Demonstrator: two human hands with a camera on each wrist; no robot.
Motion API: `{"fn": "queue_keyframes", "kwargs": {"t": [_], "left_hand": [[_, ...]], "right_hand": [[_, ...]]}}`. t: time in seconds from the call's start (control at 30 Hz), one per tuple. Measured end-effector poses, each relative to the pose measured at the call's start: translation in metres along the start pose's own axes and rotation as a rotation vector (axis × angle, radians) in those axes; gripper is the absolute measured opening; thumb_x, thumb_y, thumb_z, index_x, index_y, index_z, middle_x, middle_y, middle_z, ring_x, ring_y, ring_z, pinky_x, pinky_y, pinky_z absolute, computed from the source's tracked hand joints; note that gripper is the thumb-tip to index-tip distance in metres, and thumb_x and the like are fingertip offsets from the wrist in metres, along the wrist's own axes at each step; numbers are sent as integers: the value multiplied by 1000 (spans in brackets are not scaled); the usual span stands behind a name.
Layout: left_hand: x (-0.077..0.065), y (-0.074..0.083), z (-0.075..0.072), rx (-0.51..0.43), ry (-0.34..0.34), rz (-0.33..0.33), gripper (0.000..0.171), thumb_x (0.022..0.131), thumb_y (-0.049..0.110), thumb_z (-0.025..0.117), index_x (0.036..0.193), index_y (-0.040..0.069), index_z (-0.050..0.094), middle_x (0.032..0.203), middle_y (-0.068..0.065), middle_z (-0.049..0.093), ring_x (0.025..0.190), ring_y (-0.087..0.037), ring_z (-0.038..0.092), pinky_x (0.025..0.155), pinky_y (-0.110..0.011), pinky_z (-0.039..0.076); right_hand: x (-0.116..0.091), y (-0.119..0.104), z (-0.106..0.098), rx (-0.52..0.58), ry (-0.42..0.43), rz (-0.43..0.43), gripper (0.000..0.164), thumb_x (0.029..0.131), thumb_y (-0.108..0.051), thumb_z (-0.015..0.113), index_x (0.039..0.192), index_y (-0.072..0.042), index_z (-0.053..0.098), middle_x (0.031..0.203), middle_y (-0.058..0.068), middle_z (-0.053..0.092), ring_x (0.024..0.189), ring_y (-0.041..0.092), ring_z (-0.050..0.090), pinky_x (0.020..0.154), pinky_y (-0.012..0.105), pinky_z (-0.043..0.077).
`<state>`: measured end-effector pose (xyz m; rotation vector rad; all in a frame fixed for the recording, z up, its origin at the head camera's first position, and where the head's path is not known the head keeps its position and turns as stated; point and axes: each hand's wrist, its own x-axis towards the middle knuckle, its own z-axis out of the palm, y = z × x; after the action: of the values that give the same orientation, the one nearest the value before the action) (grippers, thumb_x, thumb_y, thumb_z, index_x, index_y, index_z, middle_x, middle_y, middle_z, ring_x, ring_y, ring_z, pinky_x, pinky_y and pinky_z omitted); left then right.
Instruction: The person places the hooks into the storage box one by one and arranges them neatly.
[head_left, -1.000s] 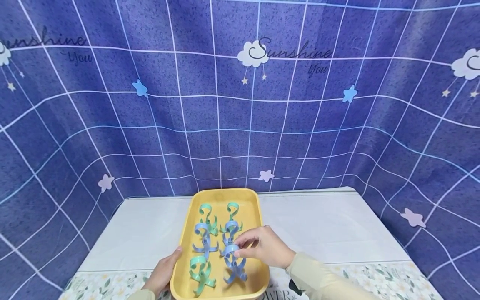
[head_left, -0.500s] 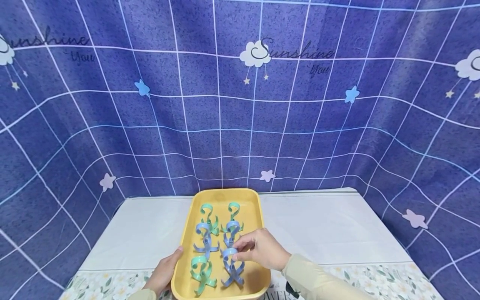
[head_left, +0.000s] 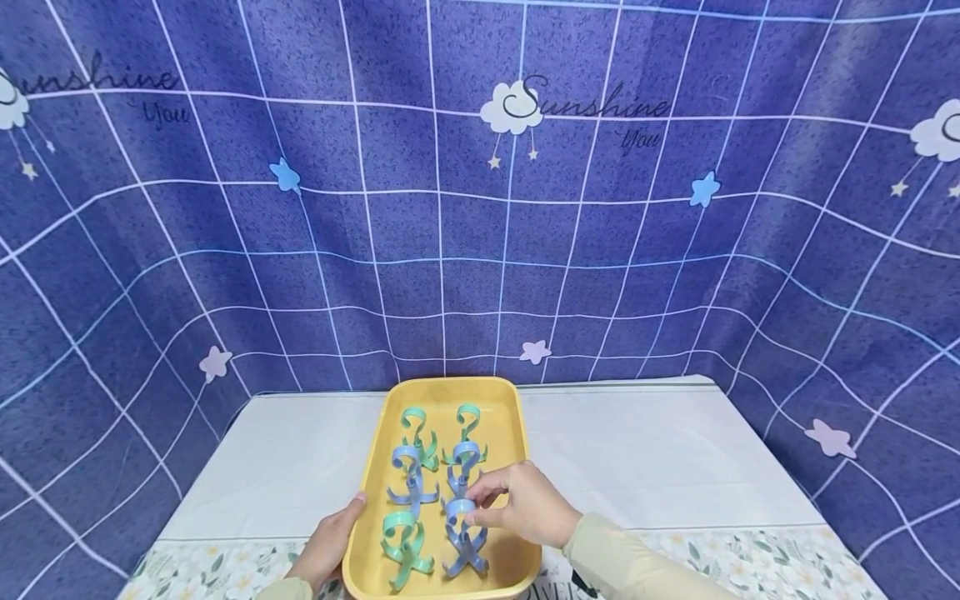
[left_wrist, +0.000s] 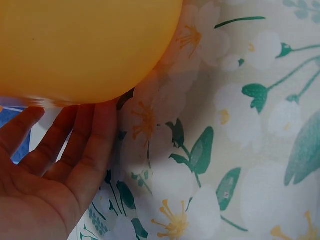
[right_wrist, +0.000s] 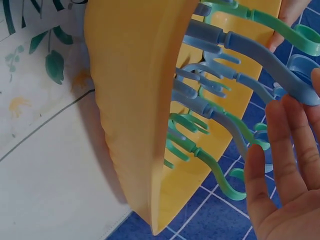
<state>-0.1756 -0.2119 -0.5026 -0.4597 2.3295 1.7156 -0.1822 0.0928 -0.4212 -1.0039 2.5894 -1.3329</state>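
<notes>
A yellow tray point(head_left: 504, 417) holds several plastic four-claw hanging hooks standing with their curled ends up. My right hand point(head_left: 532, 504) pinches the curled top of the blue hook point(head_left: 467, 550) at the front right, between thumb and fingertips; its claws spread over the tray floor. In the right wrist view, the fingers point(right_wrist: 285, 150) are at the curl of this blue hook point(right_wrist: 267, 60). At the tray's left side is my left hand point(head_left: 327, 537). The left wrist view shows its fairly straight fingers point(left_wrist: 95, 140) touching the tray's outer wall point(left_wrist: 95, 50).
Beside the held hook stands a green hook point(head_left: 405, 554). Blue hooks point(head_left: 412, 496) form the middle row and green ones point(head_left: 423, 454) the back row. A white and floral cloth point(head_left: 622, 450) lies under the tray. A blue gridded curtain point(head_left: 600, 292) hangs behind and at both sides.
The right hand has moved slightly left and down with the front right blue hook, then stayed nearly still over the last half second. The left hand keeps its place at the tray.
</notes>
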Motion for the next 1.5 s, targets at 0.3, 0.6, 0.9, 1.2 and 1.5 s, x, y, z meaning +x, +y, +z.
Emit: {"fn": "queue_keyframes", "kwargs": {"t": [0.3,0.6,0.9,1.2,1.5], "left_hand": [[-1,0,0,7,-1,14,77,108,54,36,141,-15,45,97,-18,72,78,-25,73,67,-40,63],[-2,2,1,9,3,9,77,108,54,35,141,-15,44,97,-19,72,77,-26,73,66,-40,64],[-3,2,0,10,6,15,76,108,53,36,141,-15,45,97,-18,72,77,-26,73,67,-41,63],[-1,1,-1,27,2,2,78,108,56,36,140,-14,47,97,-17,73,78,-24,73,68,-39,63],[0,-1,0,17,2,26,76,109,53,35,140,-15,46,98,-18,72,79,-26,73,68,-40,63]], "right_hand": [[-3,0,-1,-98,6,-27,14,85,-20,86,96,-15,79,84,-15,71,79,-2,64,78,21,54],[-7,-1,-2,-139,-10,-32,15,85,-20,86,96,-14,79,87,-13,72,82,4,67,79,22,55],[-7,-1,-2,-166,-15,-41,16,85,-23,85,98,-14,79,88,-14,72,83,4,67,79,22,55],[-7,-2,-4,-174,-9,-80,16,85,-21,85,98,-14,79,89,-13,73,82,1,66,78,20,54],[-6,2,-1,-159,36,-121,14,86,-23,84,97,-15,80,86,-13,72,80,4,67,75,18,54]]}}
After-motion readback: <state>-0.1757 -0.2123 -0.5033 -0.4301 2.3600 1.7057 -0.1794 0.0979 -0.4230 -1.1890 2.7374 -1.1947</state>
